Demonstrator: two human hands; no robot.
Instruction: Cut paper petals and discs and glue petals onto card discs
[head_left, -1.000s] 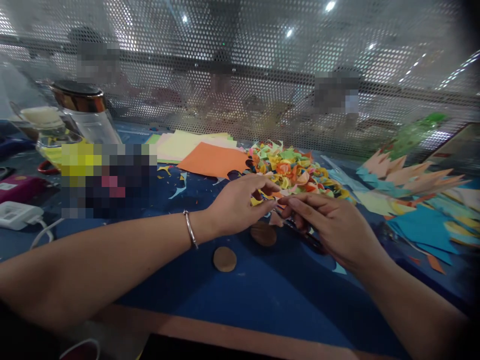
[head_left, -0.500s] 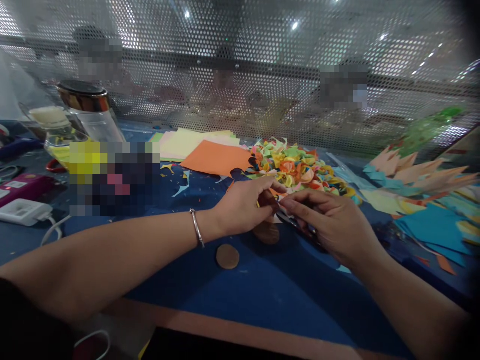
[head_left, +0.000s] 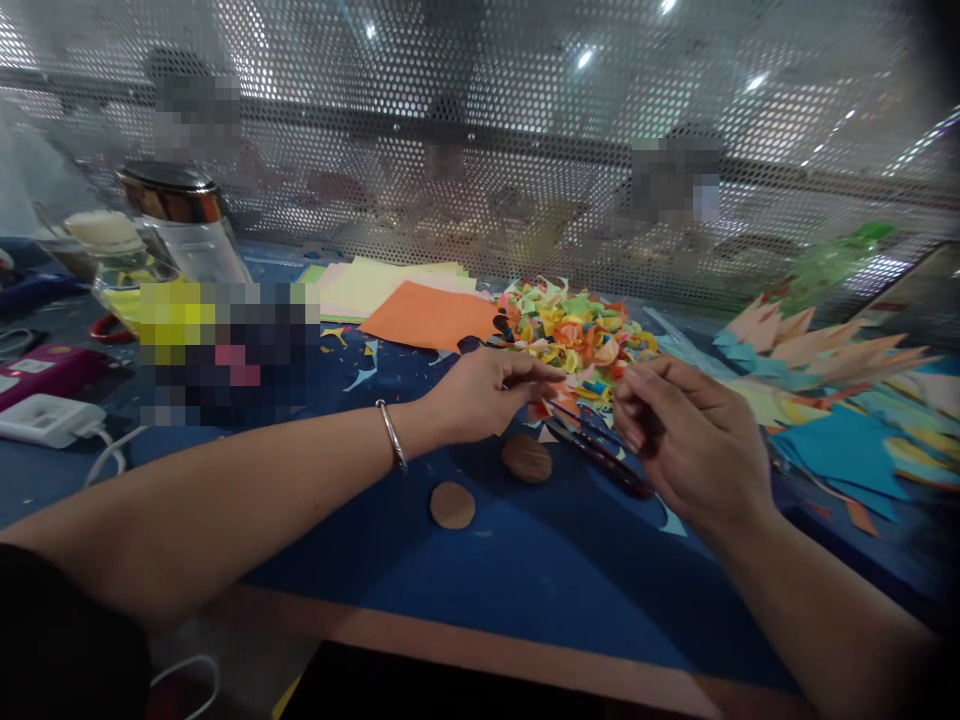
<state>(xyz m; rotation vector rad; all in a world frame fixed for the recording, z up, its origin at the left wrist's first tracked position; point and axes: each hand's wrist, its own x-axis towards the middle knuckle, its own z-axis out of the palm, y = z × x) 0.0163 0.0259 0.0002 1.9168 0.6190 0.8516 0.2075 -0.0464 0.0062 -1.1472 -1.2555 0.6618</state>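
My left hand, with a silver bangle on its wrist, hovers just in front of a heap of curled paper pieces. Its thumb and fingers are bent together, and whatever they hold is hidden. To its right is my right hand, closed with thumb and forefinger pinched; I cannot make out anything in it. Between the two lies a slim tool with a dark red handle, perhaps scissors. Two round brown discs, a nearer one and a farther one, rest on the blue tabletop.
Orange paper overlaps pale yellow sheets at the back. Folded paper spikes and blue paper are on the right. Jars, including a lidded one, and a white charger stand left. A perforated metal screen closes the back.
My hands have come apart: the right one has moved right, away from the left hand's fingertips. The tool and the farther brown disc now show more fully.
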